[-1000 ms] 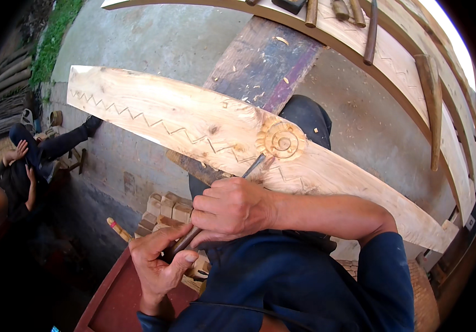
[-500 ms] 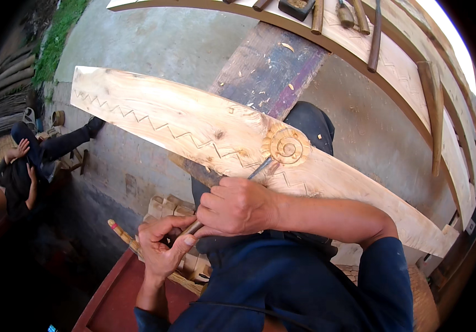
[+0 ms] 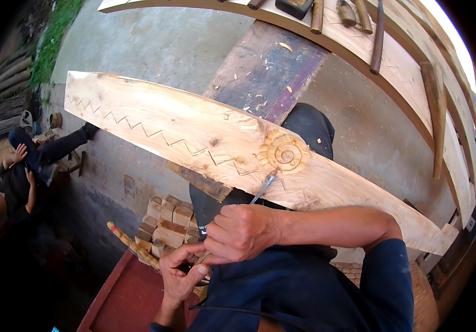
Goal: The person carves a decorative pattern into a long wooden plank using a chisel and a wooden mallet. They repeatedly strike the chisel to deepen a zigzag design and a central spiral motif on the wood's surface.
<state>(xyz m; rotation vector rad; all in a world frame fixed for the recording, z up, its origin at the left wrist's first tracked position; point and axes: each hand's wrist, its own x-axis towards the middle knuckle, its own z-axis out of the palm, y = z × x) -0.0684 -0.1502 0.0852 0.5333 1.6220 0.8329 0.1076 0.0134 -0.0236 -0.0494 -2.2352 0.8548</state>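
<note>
A long curved wooden board lies across my lap, with a zigzag line cut along it and a carved spiral rosette. My right hand is closed around a carving chisel, knuckles up. The metal blade slants away from the fist, its tip at the near edge of the rosette; whether it touches the wood I cannot tell. Lower and to the left, my left hand has its thumb and fingers closed on the wooden handle end, which is mostly hidden by the hands.
Beyond the board, a shavings-strewn plank supports it. Curved timbers at the far right carry several wooden-handled tools and a wooden mallet. Wood blocks and a red tray stand at lower left. A person sits farther left.
The chisel tip has drawn back toward me from the rosette's carving to its near edge. Both hands came nearer my body, the left also shifting right. The board appears slightly shifted in view.
</note>
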